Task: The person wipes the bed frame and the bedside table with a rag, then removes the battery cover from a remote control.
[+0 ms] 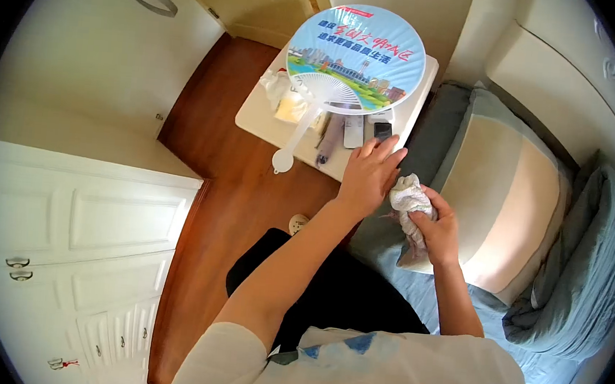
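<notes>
My right hand (440, 228) grips a crumpled white cloth (409, 198) above the edge of the bed, its fingers wrapped round the lower part. My left hand (369, 176) is held flat with fingers stretched toward the bedside table (256, 116), beside the cloth. Nothing shows in it, though its palm is hidden. Close to its fingertips lies a small black object (382, 130), with a white rectangular device (353, 132) beside it. A large round hand fan (362, 52) with a printed city scene covers much of the tabletop, its white handle overhanging the near edge.
Under the fan lie a purple rolled item (331, 137), a yellow packet (292, 108) and white plastic wrapping (274, 85). On the right are a bed with a beige-striped pillow (482, 177) and a bunched blue quilt (582, 286). White cabinets (125, 214) line the left.
</notes>
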`<move>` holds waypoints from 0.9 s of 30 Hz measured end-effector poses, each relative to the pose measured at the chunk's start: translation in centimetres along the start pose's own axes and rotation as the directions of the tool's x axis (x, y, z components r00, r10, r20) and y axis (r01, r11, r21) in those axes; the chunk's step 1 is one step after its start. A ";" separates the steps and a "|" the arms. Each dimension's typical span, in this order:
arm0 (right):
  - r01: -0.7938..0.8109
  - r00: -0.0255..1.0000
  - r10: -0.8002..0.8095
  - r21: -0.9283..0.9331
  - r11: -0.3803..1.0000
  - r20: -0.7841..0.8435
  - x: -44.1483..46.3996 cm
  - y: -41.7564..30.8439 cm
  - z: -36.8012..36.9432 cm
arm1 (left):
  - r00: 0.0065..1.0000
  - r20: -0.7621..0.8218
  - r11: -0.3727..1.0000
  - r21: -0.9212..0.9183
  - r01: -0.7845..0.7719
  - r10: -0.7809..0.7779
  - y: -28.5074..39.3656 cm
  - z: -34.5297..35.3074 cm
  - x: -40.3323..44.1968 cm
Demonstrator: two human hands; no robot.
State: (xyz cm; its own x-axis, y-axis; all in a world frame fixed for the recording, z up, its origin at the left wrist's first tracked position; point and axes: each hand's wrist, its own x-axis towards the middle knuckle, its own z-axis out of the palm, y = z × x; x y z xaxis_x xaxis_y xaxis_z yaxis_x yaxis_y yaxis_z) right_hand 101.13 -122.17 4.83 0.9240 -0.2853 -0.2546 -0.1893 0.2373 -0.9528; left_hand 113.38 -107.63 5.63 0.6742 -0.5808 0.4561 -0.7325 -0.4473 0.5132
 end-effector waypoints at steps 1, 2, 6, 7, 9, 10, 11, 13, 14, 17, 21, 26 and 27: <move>0.032 0.999 -0.033 -0.046 0.998 -0.016 0.2 0.0 -0.2 | 1.000 0.014 0.996 0.090 -0.016 0.015 -0.7 0.7 0.5; 0.032 0.999 -0.033 -0.047 0.998 -0.017 0.1 -0.3 -0.3 | 0.999 0.031 0.983 0.181 -0.033 0.028 -1.2 1.2 0.7; -0.041 0.999 0.045 0.194 0.980 -0.017 0.3 -0.3 -0.3 | 0.997 0.032 0.927 0.373 0.049 -0.066 -2.6 0.6 -0.8; -0.052 0.998 0.055 0.238 0.970 -0.008 0.5 0.0 -0.2 | 0.987 0.074 0.921 0.373 0.107 -0.145 -2.4 0.1 -1.3; 0.038 0.999 -0.039 0.095 0.995 0.007 1.5 0.3 0.3 | 0.986 0.027 0.922 0.359 0.142 -0.162 -2.3 -0.6 -2.7; 0.140 0.990 -0.139 -0.054 0.989 0.031 2.2 0.2 0.7 | 0.985 -0.025 0.926 0.336 0.170 -0.171 -2.1 -0.8 -3.5; 0.287 0.957 -0.283 -0.063 0.956 0.071 3.1 -0.3 1.6 | 0.985 -0.025 0.925 0.339 0.170 -0.172 -1.8 -1.2 -4.4; 0.474 0.871 -0.420 -0.212 0.854 0.256 4.5 -2.9 3.4 | 0.960 -0.102 0.919 0.279 0.278 -0.260 -1.0 -1.6 -6.7; 0.505 0.850 -0.433 -0.231 0.832 0.298 5.4 -3.5 4.8 | 0.961 -0.099 0.919 0.282 0.276 -0.258 -0.3 -1.6 -8.0; 0.560 0.824 -0.434 -0.410 0.720 0.363 7.7 -3.7 8.4 | 0.949 -0.091 0.921 0.232 0.314 -0.301 2.1 -2.0 -11.6; 0.541 0.839 -0.430 -0.595 0.594 0.334 9.3 -2.5 8.8 | 0.922 0.057 0.920 0.120 0.374 -0.382 4.7 -3.3 -14.7; 0.422 0.874 -0.483 -0.581 0.695 0.056 10.9 -1.8 6.6 | 0.906 0.006 0.902 0.096 0.421 -0.423 5.4 -3.4 -15.8; 0.425 0.872 -0.486 -0.585 0.691 0.060 11.8 -1.3 6.4 | 0.906 0.001 0.902 0.092 0.421 -0.423 5.4 -3.3 -15.8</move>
State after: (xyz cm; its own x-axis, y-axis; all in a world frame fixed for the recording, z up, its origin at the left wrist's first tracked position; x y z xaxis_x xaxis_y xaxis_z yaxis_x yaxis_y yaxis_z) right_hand 114.44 -119.86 4.09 0.9176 -0.3081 0.2511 0.0681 -0.5004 -0.8631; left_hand 99.04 -98.61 3.59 0.9207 -0.3379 0.1952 -0.3856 -0.7108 0.5884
